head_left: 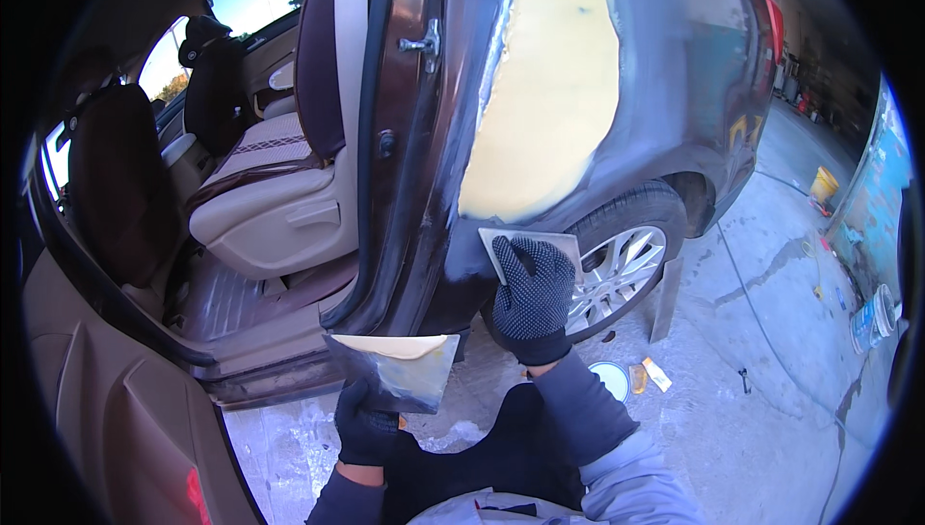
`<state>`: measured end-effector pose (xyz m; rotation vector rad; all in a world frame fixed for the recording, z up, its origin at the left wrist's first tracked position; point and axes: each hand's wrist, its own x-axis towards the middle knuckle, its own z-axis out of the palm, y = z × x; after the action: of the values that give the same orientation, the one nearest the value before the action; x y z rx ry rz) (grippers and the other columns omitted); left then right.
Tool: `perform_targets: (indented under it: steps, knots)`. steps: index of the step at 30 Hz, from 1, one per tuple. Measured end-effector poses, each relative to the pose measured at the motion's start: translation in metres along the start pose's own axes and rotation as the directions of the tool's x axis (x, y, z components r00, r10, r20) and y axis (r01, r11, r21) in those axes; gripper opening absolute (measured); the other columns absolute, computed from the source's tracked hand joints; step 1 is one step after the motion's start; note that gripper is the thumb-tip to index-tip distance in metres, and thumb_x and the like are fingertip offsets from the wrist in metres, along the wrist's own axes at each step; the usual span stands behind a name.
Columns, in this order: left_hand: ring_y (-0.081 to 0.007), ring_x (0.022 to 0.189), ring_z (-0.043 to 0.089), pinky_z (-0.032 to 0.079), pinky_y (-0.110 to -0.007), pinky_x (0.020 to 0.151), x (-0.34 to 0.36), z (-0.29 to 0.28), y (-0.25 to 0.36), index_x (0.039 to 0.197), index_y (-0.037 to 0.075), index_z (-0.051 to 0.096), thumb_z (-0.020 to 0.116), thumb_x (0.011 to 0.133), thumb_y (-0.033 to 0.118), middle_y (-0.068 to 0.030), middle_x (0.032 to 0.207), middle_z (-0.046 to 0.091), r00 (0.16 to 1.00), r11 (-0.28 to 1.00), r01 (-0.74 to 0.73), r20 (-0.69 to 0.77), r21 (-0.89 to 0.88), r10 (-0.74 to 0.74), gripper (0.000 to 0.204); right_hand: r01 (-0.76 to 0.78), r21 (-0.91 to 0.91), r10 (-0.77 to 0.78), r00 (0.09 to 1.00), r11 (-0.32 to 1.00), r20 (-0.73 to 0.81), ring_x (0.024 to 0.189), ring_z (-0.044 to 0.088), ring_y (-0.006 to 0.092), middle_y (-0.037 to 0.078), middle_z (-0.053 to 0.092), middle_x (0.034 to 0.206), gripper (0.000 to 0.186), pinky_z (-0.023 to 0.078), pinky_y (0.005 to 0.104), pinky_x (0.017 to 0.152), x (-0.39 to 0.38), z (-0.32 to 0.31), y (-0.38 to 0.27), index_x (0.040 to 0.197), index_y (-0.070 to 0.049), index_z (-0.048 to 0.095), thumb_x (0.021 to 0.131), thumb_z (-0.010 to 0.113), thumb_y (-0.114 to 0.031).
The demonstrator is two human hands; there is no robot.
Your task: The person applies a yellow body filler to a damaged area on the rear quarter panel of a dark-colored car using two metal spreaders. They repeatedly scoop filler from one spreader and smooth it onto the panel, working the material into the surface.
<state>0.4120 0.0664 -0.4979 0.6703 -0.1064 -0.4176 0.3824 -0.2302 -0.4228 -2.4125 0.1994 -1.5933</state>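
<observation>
The white and blue bucket point(873, 318) by the right edge has marks on its side, but they are too small to read. A little orange and white packet point(656, 374) lies on the floor, and its print is too tiny to make out too.

The left hand point(366, 424), in a black glove, holds a flat board point(409, 380). The board is grey and smeary, with a strip of cream paste point(395, 344) along its top (a bit like icing on a cake). The thumb is on the near face; the other fingers are mostly hidden, so I cannot tell if they are close together, but the grip is tight on the board.

The right hand point(535, 289), in a black glove with pale dots, is clamped on a thin grey scraper point(564, 241). Its fingers lie against the flat face and point up. The scraper is just under the big cream patch point(544, 91) on the car's side, above and left of the wheel point(621, 275). I cannot tell if it touches the car.

The scraper's wide edge faces up and runs left to right, dipping a little to the right. The board's wide edge also faces up, nearly level. The patch looks smooth and is longest up and down, its top leaning right.
</observation>
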Motion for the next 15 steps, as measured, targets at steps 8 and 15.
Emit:
perform_targets:
  steps: [8,15]
  knots:
    - [-0.0236,0.119,0.064,0.050,-0.038,0.105,0.020,0.011,0.006,0.139,-0.003,0.056,0.057,0.102,0.013,-0.0129,0.127,0.065,0.988,0.983,-0.096,0.136,0.159,0.074,0.041,-0.472,0.732,0.119,0.869,0.491,0.481,0.104,0.072,0.0302,0.018,0.072,0.122,0.031,0.056,0.0372,0.094,-0.004,-0.075,-0.037,0.129,0.001,0.069,0.099,0.065,-0.003]
    - [-0.0287,0.128,0.061,0.046,-0.044,0.114,0.046,0.032,0.025,0.141,0.001,0.055,0.058,0.103,0.023,-0.0142,0.137,0.063,0.979,0.980,-0.196,0.065,0.034,0.194,0.044,-0.266,0.725,-0.244,0.822,0.635,0.515,0.111,0.069,0.0371,0.021,0.070,0.121,0.031,0.056,0.0430,0.099,-0.012,-0.076,-0.021,0.131,-0.002,0.069,0.100,0.064,-0.005]
